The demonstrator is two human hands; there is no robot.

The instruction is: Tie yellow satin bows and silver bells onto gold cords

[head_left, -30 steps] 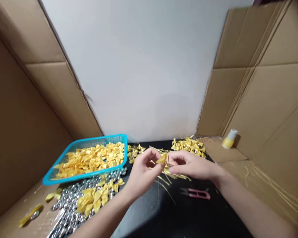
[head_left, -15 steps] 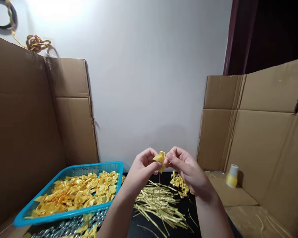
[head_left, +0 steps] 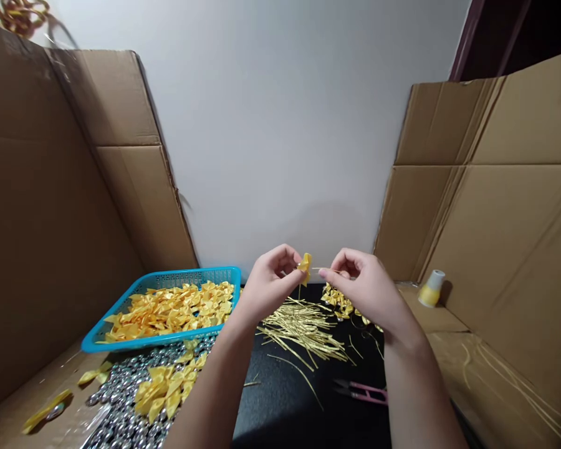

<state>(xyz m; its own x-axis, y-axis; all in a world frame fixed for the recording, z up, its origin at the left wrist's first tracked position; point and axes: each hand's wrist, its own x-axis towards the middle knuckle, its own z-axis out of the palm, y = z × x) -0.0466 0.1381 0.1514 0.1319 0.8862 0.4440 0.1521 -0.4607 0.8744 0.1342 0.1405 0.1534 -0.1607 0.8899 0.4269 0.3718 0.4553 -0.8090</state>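
Observation:
My left hand (head_left: 272, 284) pinches a small yellow ribbon bow (head_left: 305, 263) between thumb and fingertips, above the black work surface (head_left: 280, 405). Facing it, my right hand (head_left: 367, 290) is closed on a thin pale-yellow thread (head_left: 316, 269) that stretches toward the bow. How the thread meets the bow is too fine to tell. Below both hands lies a loose heap of gold twist ties (head_left: 303, 330). Several yellow bows with silvery beads (head_left: 339, 301) are bunched behind my right hand, which partly hides them.
A blue basket (head_left: 93, 342) of yellow bows stands at left. Silver beads (head_left: 126, 390) and loose bows (head_left: 159, 390) lie before it. Pink-handled thread snips (head_left: 367, 393) rest near my right forearm. A cone of yellow thread (head_left: 431, 290) stands at right. Cardboard walls (head_left: 518, 224) flank the area.
The view has tilted down, bringing the snips and more beads into sight. My right hand has drawn away from the bow to the right, with thread now visible between the hands.

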